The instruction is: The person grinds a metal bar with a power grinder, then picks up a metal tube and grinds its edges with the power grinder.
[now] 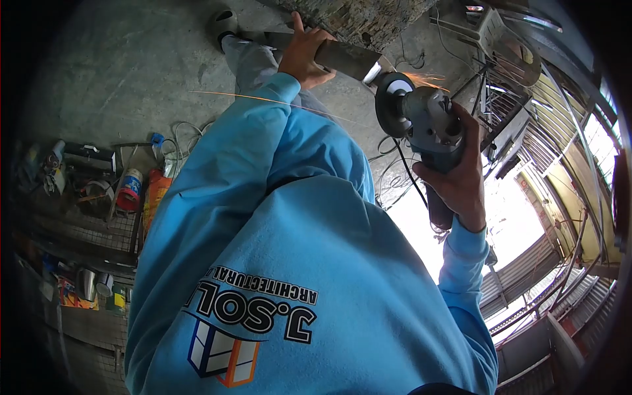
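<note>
My right hand [461, 174] is wrapped round the body of a grey angle grinder [431, 122]. The grinder's disc [391, 105] meets the bright end of a flat metal bar [352, 60], and orange sparks [426, 80] fly off to the right. Around the bar's middle, my left hand [307, 54] is closed, its thumb pointing up. Part of the bar passes under that hand and shows again on its left. A dark power cord [407, 168] hangs below the grinder.
A rough, worn block or bench top [359, 20] lies just beyond the bar. Cables [187, 138] loop over the concrete floor [131, 79]. Mesh shelves [108, 234] with cans and tools stand at the left; metal racks [507, 108] and a plastic chair [487, 29] at the right.
</note>
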Demonstrator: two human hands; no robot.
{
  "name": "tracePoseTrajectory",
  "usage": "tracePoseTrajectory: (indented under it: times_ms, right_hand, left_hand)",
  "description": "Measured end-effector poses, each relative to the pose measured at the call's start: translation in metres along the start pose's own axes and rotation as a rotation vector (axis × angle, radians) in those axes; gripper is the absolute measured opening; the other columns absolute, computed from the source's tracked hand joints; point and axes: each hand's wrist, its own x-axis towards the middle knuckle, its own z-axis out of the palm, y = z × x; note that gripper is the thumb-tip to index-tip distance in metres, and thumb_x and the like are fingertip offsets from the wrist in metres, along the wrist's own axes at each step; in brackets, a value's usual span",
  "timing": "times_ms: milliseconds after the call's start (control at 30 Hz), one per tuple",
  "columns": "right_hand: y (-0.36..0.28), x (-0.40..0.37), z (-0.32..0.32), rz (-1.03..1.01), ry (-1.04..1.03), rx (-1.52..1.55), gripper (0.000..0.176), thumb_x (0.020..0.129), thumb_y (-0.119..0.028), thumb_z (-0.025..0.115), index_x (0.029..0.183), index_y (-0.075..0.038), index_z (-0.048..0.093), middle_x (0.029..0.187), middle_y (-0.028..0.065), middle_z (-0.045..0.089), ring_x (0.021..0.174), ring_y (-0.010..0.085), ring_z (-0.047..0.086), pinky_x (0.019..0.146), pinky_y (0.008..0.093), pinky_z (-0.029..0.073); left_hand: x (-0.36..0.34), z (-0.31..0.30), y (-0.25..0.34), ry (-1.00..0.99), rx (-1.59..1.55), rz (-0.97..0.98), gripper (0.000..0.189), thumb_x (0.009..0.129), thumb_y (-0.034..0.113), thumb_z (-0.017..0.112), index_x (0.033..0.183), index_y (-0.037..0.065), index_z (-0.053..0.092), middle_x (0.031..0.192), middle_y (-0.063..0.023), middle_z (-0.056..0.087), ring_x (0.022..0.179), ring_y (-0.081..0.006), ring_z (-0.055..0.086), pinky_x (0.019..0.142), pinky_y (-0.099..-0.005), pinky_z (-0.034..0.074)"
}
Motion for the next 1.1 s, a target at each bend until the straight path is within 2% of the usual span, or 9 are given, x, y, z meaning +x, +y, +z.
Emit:
tracePoseTrajectory:
  times_ms: [233, 300, 333, 400, 800, 1033, 1100]
  right_hand:
    - [-0.005, 0.004, 0.002, 0.021, 0.019, -0.011, 0.105, 0.063, -0.003, 0.088, 0.155, -0.014, 0.037, 0.133, 0.0199, 0.059, 0.121, 0.0363, 0.065, 0.103, 0.0466, 0.054]
    - [-0.004, 0.005, 0.001, -0.035, 0.033, -0.090, 0.105, 0.063, -0.004, 0.088, 0.155, -0.013, 0.037, 0.132, 0.0195, 0.060, 0.120, 0.0356, 0.066, 0.103, 0.0451, 0.054]
    - [-0.003, 0.005, 0.000, -0.039, 0.030, -0.089, 0.105, 0.063, -0.004, 0.088, 0.155, -0.013, 0.037, 0.132, 0.0195, 0.060, 0.120, 0.0356, 0.066, 0.103, 0.0451, 0.054]
    - [-0.003, 0.004, -0.002, -0.020, -0.009, -0.054, 0.105, 0.063, -0.004, 0.088, 0.155, -0.013, 0.037, 0.132, 0.0196, 0.060, 0.121, 0.0352, 0.065, 0.103, 0.0446, 0.055]
    - [-0.001, 0.010, -0.002, -0.017, -0.006, -0.031, 0.107, 0.062, -0.005, 0.088, 0.156, -0.014, 0.037, 0.131, 0.0209, 0.061, 0.120, 0.0368, 0.066, 0.101, 0.0464, 0.055]
    - [-0.001, 0.012, -0.004, -0.027, -0.001, -0.074, 0.107, 0.062, -0.005, 0.088, 0.156, -0.015, 0.037, 0.130, 0.0208, 0.061, 0.119, 0.0372, 0.066, 0.101, 0.0466, 0.056]
    - [0.001, 0.011, -0.002, -0.016, 0.005, -0.048, 0.108, 0.062, -0.005, 0.088, 0.156, -0.016, 0.037, 0.130, 0.0206, 0.061, 0.118, 0.0378, 0.066, 0.100, 0.0472, 0.056]
  left_hand:
    - [0.003, 0.001, -0.004, -0.038, 0.015, 0.017, 0.052, 0.064, 0.024, 0.088, 0.110, 0.013, 0.066, 0.101, -0.0088, 0.068, 0.111, -0.0355, 0.064, 0.129, -0.0659, -0.001]
    - [0.003, -0.002, -0.001, -0.018, 0.031, 0.033, 0.051, 0.065, 0.024, 0.088, 0.109, 0.012, 0.066, 0.100, -0.0090, 0.068, 0.108, -0.0345, 0.066, 0.129, -0.0662, -0.001]
    - [0.004, -0.003, 0.000, -0.016, 0.034, 0.031, 0.051, 0.065, 0.024, 0.088, 0.109, 0.012, 0.066, 0.100, -0.0090, 0.068, 0.108, -0.0345, 0.066, 0.129, -0.0662, -0.001]
    - [0.003, -0.002, -0.002, -0.092, -0.004, -0.061, 0.054, 0.066, 0.022, 0.090, 0.113, 0.015, 0.065, 0.105, -0.0079, 0.066, 0.119, -0.0353, 0.060, 0.130, -0.0616, -0.006]
    - [0.003, 0.000, -0.005, -0.058, -0.002, -0.031, 0.051, 0.066, 0.025, 0.089, 0.110, 0.014, 0.066, 0.102, -0.0066, 0.066, 0.112, -0.0328, 0.064, 0.130, -0.0620, -0.006]
    - [0.002, -0.002, -0.006, -0.055, -0.029, -0.015, 0.053, 0.066, 0.025, 0.090, 0.112, 0.014, 0.066, 0.101, -0.0070, 0.066, 0.112, -0.0342, 0.064, 0.130, -0.0623, -0.006]
    - [0.001, -0.002, -0.007, -0.035, -0.010, 0.007, 0.054, 0.063, 0.025, 0.089, 0.111, 0.013, 0.066, 0.102, -0.0089, 0.067, 0.113, -0.0348, 0.064, 0.129, -0.0660, -0.004]
